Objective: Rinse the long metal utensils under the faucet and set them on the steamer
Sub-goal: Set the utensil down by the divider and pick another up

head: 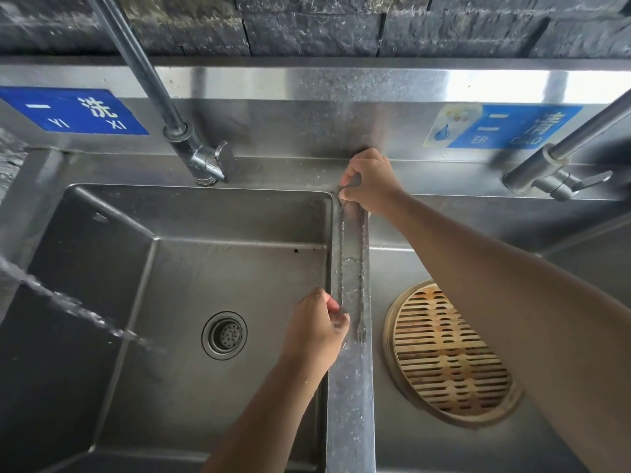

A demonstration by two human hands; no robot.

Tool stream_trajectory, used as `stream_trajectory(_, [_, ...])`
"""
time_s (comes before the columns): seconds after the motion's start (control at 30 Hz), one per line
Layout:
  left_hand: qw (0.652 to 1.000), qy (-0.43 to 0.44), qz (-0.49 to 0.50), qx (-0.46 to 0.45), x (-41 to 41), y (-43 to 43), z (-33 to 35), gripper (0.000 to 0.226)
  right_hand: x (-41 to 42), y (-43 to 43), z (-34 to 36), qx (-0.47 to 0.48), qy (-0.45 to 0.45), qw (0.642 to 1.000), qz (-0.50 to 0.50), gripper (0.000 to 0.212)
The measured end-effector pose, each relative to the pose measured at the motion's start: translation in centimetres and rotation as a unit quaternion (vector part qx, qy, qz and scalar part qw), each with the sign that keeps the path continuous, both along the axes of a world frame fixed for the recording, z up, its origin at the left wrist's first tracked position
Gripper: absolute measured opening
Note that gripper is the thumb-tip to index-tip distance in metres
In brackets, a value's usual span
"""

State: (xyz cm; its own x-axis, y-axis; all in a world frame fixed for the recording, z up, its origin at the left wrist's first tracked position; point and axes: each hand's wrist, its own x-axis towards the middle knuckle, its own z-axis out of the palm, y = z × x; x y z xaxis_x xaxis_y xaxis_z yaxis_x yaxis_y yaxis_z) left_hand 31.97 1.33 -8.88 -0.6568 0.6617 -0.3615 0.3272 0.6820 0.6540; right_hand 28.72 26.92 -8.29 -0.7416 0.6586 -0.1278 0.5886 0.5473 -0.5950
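Observation:
Two long twisted metal forks lie lengthwise on the steel divider between the two sink basins. The left fork runs along the divider's left edge. The right fork lies along its right side, its prongs near me. My right hand pinches the far ends at the back of the divider. My left hand pinches the near end of the left fork. A round bamboo steamer sits in the right basin. Water streams diagonally into the left basin.
The left faucet stands behind the left basin, which has a round drain. A second faucet stands at the back right. Blue labels are stuck on the steel backsplash.

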Motion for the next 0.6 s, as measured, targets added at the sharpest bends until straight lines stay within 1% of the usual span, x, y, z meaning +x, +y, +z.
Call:
stream_trajectory(0.13, [1.000,0.024,-0.014,-0.010,-0.2,-0.2,0.0,0.016,0.1,-0.2,0.5,-0.006,0.001,1.000,-0.005,0.017])
stream_trajectory(0.27, [0.999,0.025,-0.020,-0.025,-0.9,-0.8,1.0,0.023,0.1,-1.0,2.0,-0.032,0.013,0.998,-0.048,0.015])
stream_trajectory(0.4, [0.999,0.027,-0.025,-0.022,-3.2,-2.5,3.0,0.021,0.1,-3.3,4.4,-0.019,0.022,0.999,-0.046,0.012])
stream_trajectory(0.5, [0.998,0.050,-0.039,-0.021,-5.8,-4.1,5.1,0.016,-0.1,-5.7,6.7,-0.005,0.037,0.998,-0.042,0.010])
stream_trajectory(0.6, [0.996,0.074,-0.055,-0.021,-9.2,-5.4,7.4,0.014,-1.0,-8.5,9.3,0.002,0.036,0.998,-0.042,0.013])
